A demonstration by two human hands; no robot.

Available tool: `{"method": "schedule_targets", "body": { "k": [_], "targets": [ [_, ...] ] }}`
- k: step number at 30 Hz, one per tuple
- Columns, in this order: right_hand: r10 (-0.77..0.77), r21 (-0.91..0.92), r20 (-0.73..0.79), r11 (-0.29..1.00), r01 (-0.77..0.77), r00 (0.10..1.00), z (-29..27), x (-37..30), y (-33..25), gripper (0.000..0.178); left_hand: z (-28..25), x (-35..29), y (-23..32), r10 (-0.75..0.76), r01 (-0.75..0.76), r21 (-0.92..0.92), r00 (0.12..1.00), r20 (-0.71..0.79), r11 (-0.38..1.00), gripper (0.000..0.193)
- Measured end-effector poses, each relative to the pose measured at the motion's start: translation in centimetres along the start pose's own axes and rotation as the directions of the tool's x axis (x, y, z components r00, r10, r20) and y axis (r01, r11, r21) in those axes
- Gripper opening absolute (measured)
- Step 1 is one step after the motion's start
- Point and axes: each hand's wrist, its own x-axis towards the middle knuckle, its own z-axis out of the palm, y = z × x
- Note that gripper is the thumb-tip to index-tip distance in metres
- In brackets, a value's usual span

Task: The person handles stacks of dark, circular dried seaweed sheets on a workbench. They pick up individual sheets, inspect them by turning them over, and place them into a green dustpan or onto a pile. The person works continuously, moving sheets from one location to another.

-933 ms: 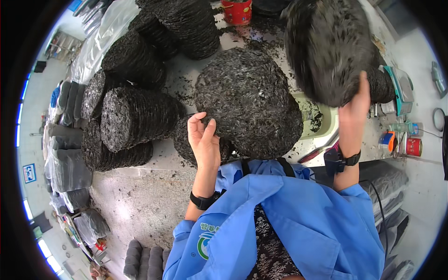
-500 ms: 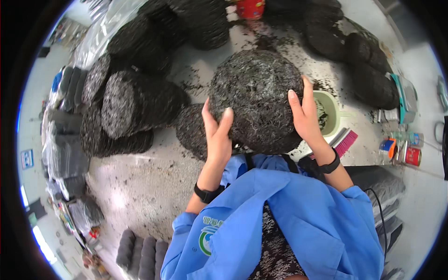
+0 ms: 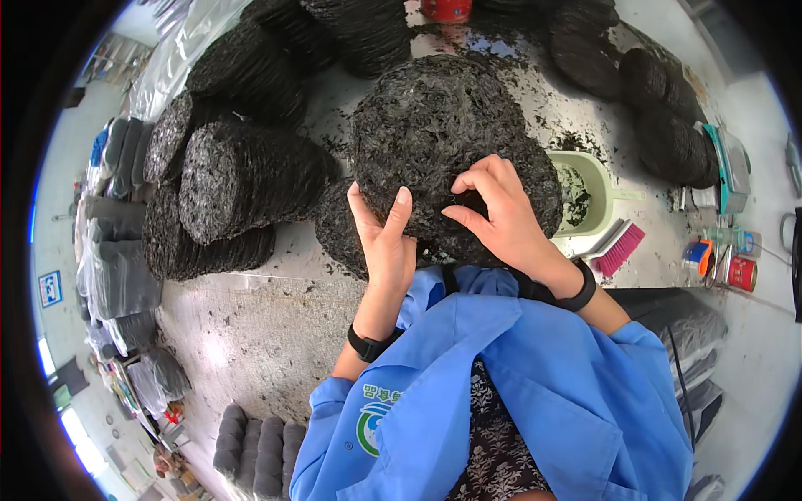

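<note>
A round, dark sheet of dried seaweed point(image 3: 422, 125) is tilted up in front of me, over more dark seaweed. My left hand point(image 3: 386, 238) grips its near left edge, the thumb on its upper face and the fingers partly hidden. Over the lower middle of the sheet, my right hand point(image 3: 501, 204) is curled in a pinch, thumb and forefinger tips close together. Whatever lies between those tips is too small to make out. Another dark seaweed round point(image 3: 338, 230) lies beside my left hand.
Seaweed stacks point(image 3: 251, 171) lie at left, with more point(image 3: 585, 46) at far right. A pale green scoop point(image 3: 597, 188) holds seaweed bits; a pink-bristled brush point(image 3: 622, 250) lies nearby. A red container point(image 3: 447, 10) stands at the back. Dark crumbs litter the table point(image 3: 242, 326).
My right hand has left the sheet's right edge and moved left over its lower middle, its fingers curling. The sheet has shifted slightly left and away; my left hand keeps its hold.
</note>
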Motion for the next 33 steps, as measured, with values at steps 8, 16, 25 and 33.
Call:
{"method": "schedule_targets", "body": {
  "k": [8, 16, 25, 33],
  "targets": [
    [0.201, 0.424, 0.069, 0.881, -0.211, 0.977, -1.7, -1.1, 1.7, 0.008, 0.2, 0.2, -0.2, -0.046, 0.046, 0.015, 0.998, -0.052, 0.999, 0.053],
    [0.453, 0.326, -0.326, 0.877, -0.351, 0.83, -9.9, -4.7, 10.3, 0.004, -7.4, 0.9, 1.8, -0.103, 0.071, -0.242, 0.987, -0.124, 0.968, 0.039],
    [0.169, -0.695, -0.163, 0.679, -0.235, 0.972, -12.2, -11.1, 17.1, 0.015, -22.4, -0.5, 0.6, -0.191, 0.158, -0.121, 0.918, -0.349, 0.98, 0.037],
    [-0.153, -0.376, 0.009, 0.915, 0.145, 0.988, -10.0, -5.3, 7.4, 0.02, -22.4, 1.5, -4.7, -0.026, 0.613, 0.499, 0.647, -0.762, 0.612, 0.083]
  ]
}}
